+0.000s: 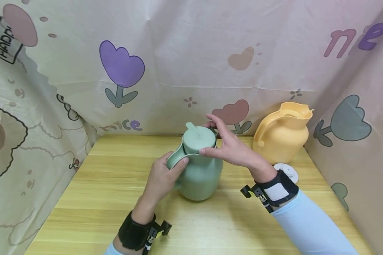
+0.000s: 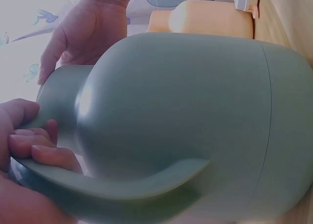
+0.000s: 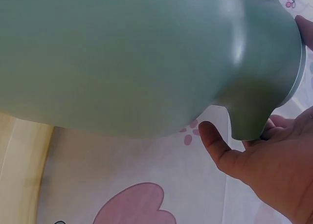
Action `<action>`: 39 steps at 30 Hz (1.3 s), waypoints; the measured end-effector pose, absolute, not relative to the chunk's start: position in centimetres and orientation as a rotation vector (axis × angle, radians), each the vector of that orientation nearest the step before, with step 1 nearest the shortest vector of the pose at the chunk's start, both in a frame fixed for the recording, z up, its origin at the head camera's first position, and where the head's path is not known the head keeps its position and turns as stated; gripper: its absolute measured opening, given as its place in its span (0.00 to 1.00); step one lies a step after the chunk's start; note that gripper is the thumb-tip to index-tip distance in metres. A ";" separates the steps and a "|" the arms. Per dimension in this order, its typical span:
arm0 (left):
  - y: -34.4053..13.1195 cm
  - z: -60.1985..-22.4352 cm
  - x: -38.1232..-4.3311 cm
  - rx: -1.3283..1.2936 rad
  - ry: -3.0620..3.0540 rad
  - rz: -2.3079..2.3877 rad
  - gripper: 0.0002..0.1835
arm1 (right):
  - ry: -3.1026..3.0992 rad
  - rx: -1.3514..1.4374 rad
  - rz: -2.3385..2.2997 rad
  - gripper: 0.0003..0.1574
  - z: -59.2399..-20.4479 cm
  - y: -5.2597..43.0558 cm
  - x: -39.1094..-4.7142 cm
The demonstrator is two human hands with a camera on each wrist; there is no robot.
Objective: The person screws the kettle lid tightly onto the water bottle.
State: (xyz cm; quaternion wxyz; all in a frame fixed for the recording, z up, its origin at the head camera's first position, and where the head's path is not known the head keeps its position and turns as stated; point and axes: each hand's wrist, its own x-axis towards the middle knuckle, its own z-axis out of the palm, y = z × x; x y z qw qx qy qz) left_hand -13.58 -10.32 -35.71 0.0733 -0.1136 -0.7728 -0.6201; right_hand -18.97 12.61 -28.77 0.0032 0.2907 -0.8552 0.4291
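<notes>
A green jug (image 1: 200, 179) with a round lid (image 1: 198, 138) stands upright on the table in the head view. My left hand (image 1: 162, 173) grips its handle (image 2: 122, 187), thumb on top. The left wrist view shows those fingers curled round the handle's upper end. Across the lid and spout, my right hand (image 1: 231, 147) lies with spread fingers, its thumb at the lid's near edge. In the right wrist view, some of its fingers are beside the spout (image 3: 249, 119), partly hidden behind it.
A yellow jug (image 1: 282, 136) stands at the table's back right, with a white disc (image 1: 287, 171) near its base, partly hidden by the right wrist. Printed cloth (image 1: 185, 46) encloses the wooden table (image 1: 115, 198) at the back and sides.
</notes>
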 end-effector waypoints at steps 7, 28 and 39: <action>-10.4 -35.8 -13.6 -0.344 -2.304 -1.854 0.18 | -2.693 0.938 1.317 0.62 -27.8 12.1 -18.3; -10.4 -35.9 -13.7 -0.350 -2.304 -1.845 0.17 | -2.698 0.843 1.291 0.62 -27.7 11.4 -17.7; -10.4 -35.9 -13.7 -0.327 -2.316 -1.858 0.19 | -2.667 1.089 1.095 0.53 -28.5 13.2 -19.9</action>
